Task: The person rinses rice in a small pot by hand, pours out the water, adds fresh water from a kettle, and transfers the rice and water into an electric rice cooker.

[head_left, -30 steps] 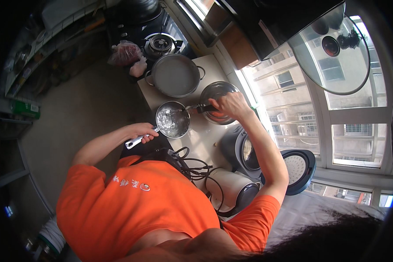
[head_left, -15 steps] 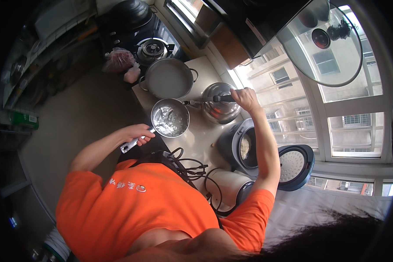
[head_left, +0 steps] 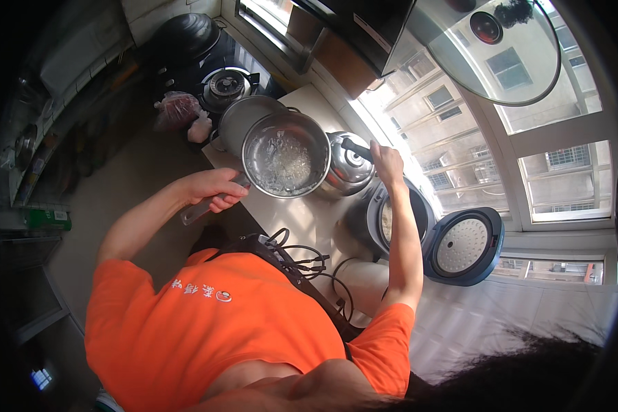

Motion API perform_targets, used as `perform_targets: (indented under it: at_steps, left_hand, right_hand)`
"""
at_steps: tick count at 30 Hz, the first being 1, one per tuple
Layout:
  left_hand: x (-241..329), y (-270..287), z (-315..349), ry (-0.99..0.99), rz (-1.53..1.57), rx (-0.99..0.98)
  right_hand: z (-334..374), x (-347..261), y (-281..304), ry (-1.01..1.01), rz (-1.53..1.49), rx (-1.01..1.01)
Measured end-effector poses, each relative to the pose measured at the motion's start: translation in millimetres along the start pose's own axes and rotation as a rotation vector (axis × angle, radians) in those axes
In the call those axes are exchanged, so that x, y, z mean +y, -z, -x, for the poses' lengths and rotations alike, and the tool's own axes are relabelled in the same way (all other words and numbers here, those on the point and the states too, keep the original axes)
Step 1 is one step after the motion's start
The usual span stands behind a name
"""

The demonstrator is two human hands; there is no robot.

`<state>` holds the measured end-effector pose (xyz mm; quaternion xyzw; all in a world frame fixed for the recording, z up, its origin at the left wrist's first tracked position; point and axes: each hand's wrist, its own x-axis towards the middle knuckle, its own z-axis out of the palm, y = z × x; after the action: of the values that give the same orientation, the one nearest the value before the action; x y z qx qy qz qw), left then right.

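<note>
While its handle end is hidden in the closed left hand (head_left: 216,193), the shiny saucepan (head_left: 286,163) holds clear liquid; at its 3 o'clock, the right hand (head_left: 387,165) grips a kettle (head_left: 347,168) handle.

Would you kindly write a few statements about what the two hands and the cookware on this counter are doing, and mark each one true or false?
1. The left hand grips the handle of a steel saucepan. True.
2. The saucepan is empty and dry. False: it holds clear liquid.
3. The right hand holds the dark handle of a steel kettle. True.
4. The rice cooker has its lid shut. False: the lid is swung open.
5. A large steel pot stands behind the saucepan. True.
</note>
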<state>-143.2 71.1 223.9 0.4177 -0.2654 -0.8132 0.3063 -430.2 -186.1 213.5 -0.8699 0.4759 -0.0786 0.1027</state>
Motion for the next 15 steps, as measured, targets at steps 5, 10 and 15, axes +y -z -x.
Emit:
perform_targets:
  at_steps: [5,10,15]
  left_hand:
    - [38.2,-13.9,-25.9,-0.022,-0.14,-0.125]
    - [55.7,-38.7,-75.3,-0.033,-0.215,-0.214]
    - [69.8,-81.6,-130.8,-0.038,-0.279,-0.344]
  right_hand:
    - [37.0,-20.4,-6.8,-0.086,-0.08,0.052]
    - [78.3,-21.3,-31.9,-0.031,-0.108,0.184]
    - [113.8,-9.2,-58.9,-0.131,-0.375,0.458]
